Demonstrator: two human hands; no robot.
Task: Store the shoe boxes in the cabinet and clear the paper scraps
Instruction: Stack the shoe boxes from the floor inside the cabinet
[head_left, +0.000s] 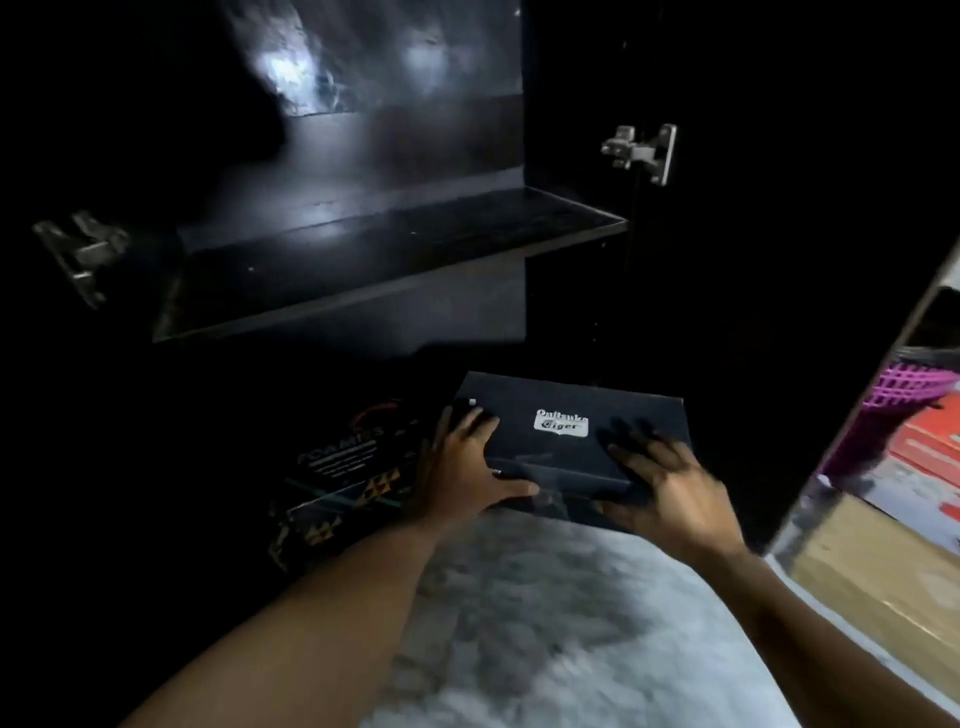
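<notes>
Black cabinet (363, 249) is standing open, filling 9 to 1 o'clock. Grey rug (545, 623) is lying at 6 o'clock. Dark shoe box (566, 447), white label on lid, is sitting dead centre at the mouth of the cabinet's lower compartment. Patterned box (343, 483) is lying just beside it at 9 o'clock. Left hand (462, 467) and right hand (660, 488) are gripping the shoe box's near edge, fingers spread over the lid, thumbs on the front face. Purple basket (904, 395) is showing at 3 o'clock.
</notes>
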